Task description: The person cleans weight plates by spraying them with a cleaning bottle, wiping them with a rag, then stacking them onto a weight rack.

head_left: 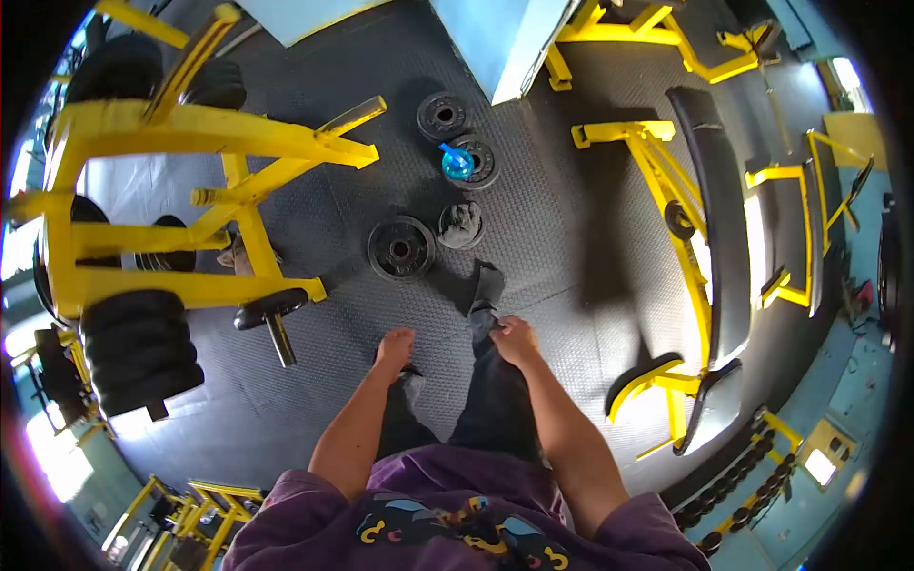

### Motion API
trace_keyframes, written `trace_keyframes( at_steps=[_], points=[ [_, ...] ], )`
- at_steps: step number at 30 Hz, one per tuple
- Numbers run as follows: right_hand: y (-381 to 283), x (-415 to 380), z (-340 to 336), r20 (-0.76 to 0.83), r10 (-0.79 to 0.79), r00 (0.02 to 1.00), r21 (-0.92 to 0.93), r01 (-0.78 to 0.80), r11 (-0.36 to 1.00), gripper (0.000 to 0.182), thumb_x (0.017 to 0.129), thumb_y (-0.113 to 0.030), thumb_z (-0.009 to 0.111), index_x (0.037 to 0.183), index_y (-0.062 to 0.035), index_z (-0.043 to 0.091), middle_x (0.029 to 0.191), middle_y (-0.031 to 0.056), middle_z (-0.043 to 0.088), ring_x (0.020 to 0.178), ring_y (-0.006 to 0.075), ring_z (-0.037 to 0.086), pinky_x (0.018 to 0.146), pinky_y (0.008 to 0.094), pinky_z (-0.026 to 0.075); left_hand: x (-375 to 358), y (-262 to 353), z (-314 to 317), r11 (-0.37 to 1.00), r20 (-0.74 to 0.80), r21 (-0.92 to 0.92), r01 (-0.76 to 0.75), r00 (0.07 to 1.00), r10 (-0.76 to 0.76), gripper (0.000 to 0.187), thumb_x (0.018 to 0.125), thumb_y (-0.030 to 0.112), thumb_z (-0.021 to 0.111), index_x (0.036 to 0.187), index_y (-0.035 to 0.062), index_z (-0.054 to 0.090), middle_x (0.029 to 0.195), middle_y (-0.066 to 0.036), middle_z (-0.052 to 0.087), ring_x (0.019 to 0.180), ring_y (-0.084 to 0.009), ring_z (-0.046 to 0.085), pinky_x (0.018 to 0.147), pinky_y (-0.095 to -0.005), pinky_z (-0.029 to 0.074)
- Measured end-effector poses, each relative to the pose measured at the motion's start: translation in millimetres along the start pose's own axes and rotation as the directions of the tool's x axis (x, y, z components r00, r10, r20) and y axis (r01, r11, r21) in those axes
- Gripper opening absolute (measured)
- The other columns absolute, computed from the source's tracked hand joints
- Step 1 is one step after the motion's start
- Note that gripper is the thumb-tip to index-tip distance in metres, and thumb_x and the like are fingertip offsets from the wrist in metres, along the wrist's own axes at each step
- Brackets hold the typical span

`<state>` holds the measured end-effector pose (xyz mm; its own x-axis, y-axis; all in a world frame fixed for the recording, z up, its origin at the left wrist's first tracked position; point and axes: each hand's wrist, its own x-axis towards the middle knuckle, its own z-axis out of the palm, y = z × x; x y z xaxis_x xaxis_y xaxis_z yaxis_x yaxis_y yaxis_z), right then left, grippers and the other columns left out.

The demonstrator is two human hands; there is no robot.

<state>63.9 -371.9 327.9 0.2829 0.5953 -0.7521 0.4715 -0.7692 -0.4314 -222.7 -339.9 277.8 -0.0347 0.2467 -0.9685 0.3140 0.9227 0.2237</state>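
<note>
My right hand [514, 340] is closed at the lower part of my right trouser leg [490, 390], its fingers curled against the dark cloth. My left hand [395, 354] is also closed, held beside my left trouser leg [404, 419]; what its fingers hold, if anything, is hidden. Ahead of my feet, a black weight plate [388, 269] lies flat on the floor. Right of it, a crumpled grey cloth or glove [461, 226] rests on a smaller round plate. Farther off are two more plates [427, 122] [487, 171], with a blue bottle [457, 164] on the nearer one.
To the left stands a yellow machine frame [190, 133] with stacked black plates [143, 347] and protruding pegs [281, 340]. A black padded bench [719, 238] on yellow legs is to the right. A dumbbell rack [752, 485] stands at lower right, and a pale blue pillar [500, 48] ahead.
</note>
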Motion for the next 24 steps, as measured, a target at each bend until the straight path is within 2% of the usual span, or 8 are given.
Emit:
trace_keyframes(
  at_steps=[3, 7, 11, 13, 14, 16, 22, 24],
  points=[
    [26.0, 54.0, -6.8, -0.064, -0.014, 0.998, -0.019, 0.013, 1.000, 0.043, 0.079, -0.028, 0.073, 0.115, -0.0057, 0.066, 0.099, 0.0171, 0.071, 0.094, 0.0309, 0.069, 0.084, 0.0398, 0.054, 41.3, 19.7, 18.7, 0.999, 0.040, 0.039, 0.004, 0.999, -0.005, 0.040, 0.097, 0.030, 0.059, 0.131, 0.0098, 0.055, 0.108, 0.000, 0.061, 0.090, -0.0119, 0.057, 0.067, -0.0298, 0.050],
    [42.5, 163.7, 1.7, -0.018, -0.024, 1.000, -0.081, 0.022, 0.997, 0.048, 0.082, -0.029, 0.071, 0.122, -0.0052, 0.062, 0.110, 0.0181, 0.069, 0.106, 0.0339, 0.066, 0.091, 0.0426, 0.052, 99.5, 55.2, 27.6, 0.999, -0.072, 0.004, -0.044, 0.996, 0.044, 0.047, 0.096, 0.031, 0.062, 0.135, 0.0078, 0.052, 0.098, 0.001, 0.061, 0.083, -0.0111, 0.056, 0.065, -0.0290, 0.047],
    [-6.5, 271.1, 26.2, -0.139, -0.261, 0.955, -0.037, 0.258, 0.965, 0.055, 0.083, -0.031, 0.072, 0.128, -0.0029, 0.057, 0.121, 0.0190, 0.065, 0.110, 0.0343, 0.064, 0.095, 0.0421, 0.050, 215.7, 31.8, 10.3, 0.996, -0.104, -0.070, -0.055, 0.993, 0.047, 0.054, 0.092, 0.029, 0.067, 0.136, 0.0029, 0.050, 0.097, -0.001, 0.061, 0.081, -0.0119, 0.055, 0.065, -0.0293, 0.046],
    [-37.3, 335.2, 48.1, -0.132, -0.258, 0.957, -0.102, 0.245, 0.964, 0.074, 0.080, -0.033, 0.076, 0.141, -0.0059, 0.045, 0.137, 0.0224, 0.052, 0.122, 0.0361, 0.055, 0.099, 0.0462, 0.047, 252.0, 24.5, 1.1, 0.996, -0.124, -0.087, -0.024, 0.992, 0.013, 0.057, 0.091, 0.028, 0.069, 0.137, 0.0013, 0.048, 0.097, -0.001, 0.061, 0.081, -0.0124, 0.055, 0.065, -0.0290, 0.046],
    [-40.0, 374.6, 67.5, -0.269, -0.445, 0.854, -0.292, 0.368, 0.883, 0.080, 0.079, -0.036, 0.078, 0.144, -0.0079, 0.042, 0.141, 0.0243, 0.046, 0.122, 0.0402, 0.053, 0.100, 0.0480, 0.047, 264.7, 29.4, -3.0, 0.996, -0.148, -0.071, -0.044, 0.988, 0.033, 0.057, 0.091, 0.028, 0.069, 0.137, 0.0012, 0.048, 0.093, -0.001, 0.061, 0.080, -0.0123, 0.055, 0.065, -0.0287, 0.046],
    [-75.0, 427.9, 82.9, -0.461, -0.553, 0.694, -0.339, 0.439, 0.832, 0.087, 0.077, -0.040, 0.079, 0.147, -0.0100, 0.038, 0.143, 0.0254, 0.043, 0.121, 0.0436, 0.052, 0.101, 0.0483, 0.046, 280.7, 36.2, -13.9, 0.997, -0.189, -0.066, -0.041, 0.982, 0.028, 0.058, 0.091, 0.028, 0.068, 0.138, 0.0010, 0.047, 0.090, 0.000, 0.060, 0.079, -0.0122, 0.055, 0.065, -0.0284, 0.045],
    [-115.8, 484.6, 103.6, -0.466, -0.448, 0.763, -0.183, 0.412, 0.893, 0.063, 0.075, -0.040, 0.081, 0.124, -0.0052, 0.062, 0.115, 0.0209, 0.062, 0.109, 0.0382, 0.060, 0.093, 0.0457, 0.049, 292.2, 57.7, -45.3, 0.992, -0.098, -0.036, -0.124, 0.988, 0.120, 0.059, 0.090, 0.026, 0.070, 0.138, 0.0013, 0.047, 0.112, -0.013, 0.063, 0.095, -0.0202, 0.063, 0.084, -0.0324, 0.049],
    [-118.1, 445.4, 104.8, -0.531, -0.559, 0.637, -0.234, 0.523, 0.819, 0.045, 0.075, -0.039, 0.082, 0.101, -0.0031, 0.070, 0.095, 0.0171, 0.066, 0.094, 0.0345, 0.064, 0.083, 0.0446, 0.051, 301.6, 61.5, -46.5, 0.923, -0.134, -0.011, -0.385, 0.915, 0.380, 0.067, 0.086, 0.025, 0.074, 0.142, 0.0043, 0.044, 0.125, -0.016, 0.056, 0.103, -0.0246, 0.061, 0.091, -0.0372, 0.049]
  ],
)
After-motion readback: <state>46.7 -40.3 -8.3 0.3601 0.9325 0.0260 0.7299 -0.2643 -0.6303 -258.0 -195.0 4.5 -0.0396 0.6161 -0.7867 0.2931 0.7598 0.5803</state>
